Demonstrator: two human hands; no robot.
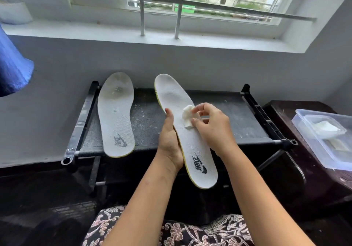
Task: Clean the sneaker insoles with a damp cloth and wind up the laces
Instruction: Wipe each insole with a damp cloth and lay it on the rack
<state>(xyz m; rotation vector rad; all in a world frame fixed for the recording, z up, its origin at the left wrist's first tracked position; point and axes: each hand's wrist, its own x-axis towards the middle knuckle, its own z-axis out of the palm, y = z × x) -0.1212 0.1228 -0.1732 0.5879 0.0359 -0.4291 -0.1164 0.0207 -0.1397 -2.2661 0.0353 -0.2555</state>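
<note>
Two grips matter: left fingers (169,116) clasp the insole (196,148) steady, right fingers (200,108) pinch the cloth (187,117); firm lengthwise strokes should clean best.

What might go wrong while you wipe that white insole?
The left hand grips the held insole along one side only, so hard rubbing by the right hand with the cloth might bend it or make it slip. The other insole overhangs the front edge of the rack; a bump may knock it off.
</note>
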